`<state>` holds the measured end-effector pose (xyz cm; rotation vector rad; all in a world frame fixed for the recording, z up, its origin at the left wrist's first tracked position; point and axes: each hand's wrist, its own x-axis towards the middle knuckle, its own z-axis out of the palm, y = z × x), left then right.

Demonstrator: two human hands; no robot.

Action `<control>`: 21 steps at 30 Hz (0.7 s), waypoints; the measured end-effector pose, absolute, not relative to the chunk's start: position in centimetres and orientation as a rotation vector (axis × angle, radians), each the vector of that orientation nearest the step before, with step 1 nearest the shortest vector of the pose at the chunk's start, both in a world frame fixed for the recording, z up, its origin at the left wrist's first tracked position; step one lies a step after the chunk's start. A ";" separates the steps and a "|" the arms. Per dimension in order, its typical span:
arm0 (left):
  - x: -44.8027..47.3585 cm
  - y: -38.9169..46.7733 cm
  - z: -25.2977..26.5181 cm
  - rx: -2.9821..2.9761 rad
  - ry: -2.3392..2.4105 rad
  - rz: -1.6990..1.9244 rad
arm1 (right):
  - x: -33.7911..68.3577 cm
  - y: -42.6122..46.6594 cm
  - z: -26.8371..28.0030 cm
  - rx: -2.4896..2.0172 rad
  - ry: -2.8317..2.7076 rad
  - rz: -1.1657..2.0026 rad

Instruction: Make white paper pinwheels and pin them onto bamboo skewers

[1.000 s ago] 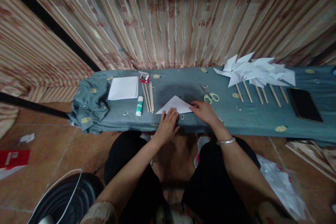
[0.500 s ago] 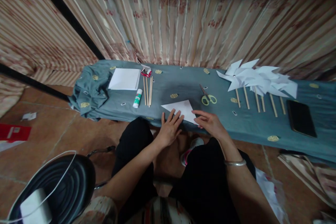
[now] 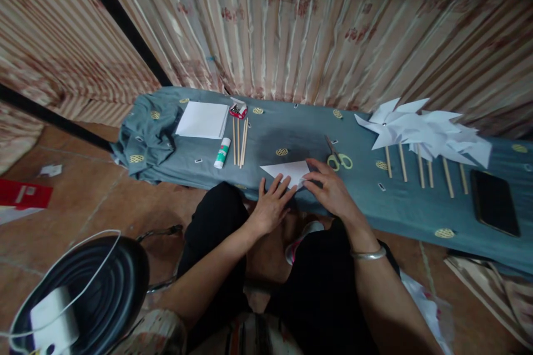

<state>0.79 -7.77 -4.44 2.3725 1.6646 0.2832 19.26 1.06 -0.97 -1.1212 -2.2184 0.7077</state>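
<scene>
Paper (image 3: 290,170) lies under the spread left hand (image 3: 270,206), likely for steadiness; the right hand (image 3: 332,188) seems to pinch its right end, contact unclear.

White paper (image 3: 285,170) is taking a new fold.
The right hand (image 3: 333,191) is turning its near corner inward, toward the left hand (image 3: 270,206).

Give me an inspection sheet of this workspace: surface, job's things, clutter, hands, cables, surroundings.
Surface: patterned cloth, bunched at its left end.
Job's things: folded paper, scissors, glue stick, wooden sticks, paper stack, small red box, pinwheels.
Clutter: phone at the right; red packet on the floor.
Hands: left hand spread on the folded paper; right hand on the paper's right end.
Cables: white cable over a black seat and white block.
Surroundings: curtain behind the cloth.
</scene>
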 end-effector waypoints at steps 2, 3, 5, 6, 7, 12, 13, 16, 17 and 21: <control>0.7 -7.7 -4.6 2.363 1.652 0.297 | 17.9 1.9 -0.8 -1.073 -2.297 0.724; 0.6 -7.7 -4.7 2.359 1.643 0.313 | 17.1 2.3 -0.7 -1.053 -2.334 0.738; 0.5 -7.8 -4.8 2.358 1.621 0.365 | 15.6 3.2 -0.7 -1.036 -2.407 0.765; 0.4 -7.8 -4.8 2.358 1.609 0.394 | 14.8 3.5 -0.7 -1.042 -2.447 0.779; 0.3 -7.9 -4.8 2.355 1.597 0.419 | 14.1 3.8 -0.7 -1.056 -2.486 0.792; -0.3 -8.3 -4.7 2.309 1.565 0.492 | 12.0 4.7 -0.9 -1.141 -2.572 0.827; -0.4 -8.4 -4.7 2.297 1.573 0.509 | 11.8 4.8 -0.9 -1.159 -2.573 0.832; -0.7 -8.8 -4.8 2.254 1.615 0.546 | 11.6 4.9 -1.0 -1.220 -2.556 0.836; -0.8 -8.9 -4.8 2.242 1.626 0.549 | 11.5 4.9 -1.0 -1.237 -2.547 0.833; -0.8 -9.2 -4.9 2.222 1.628 0.569 | 11.0 4.6 -1.0 -1.282 -2.514 0.817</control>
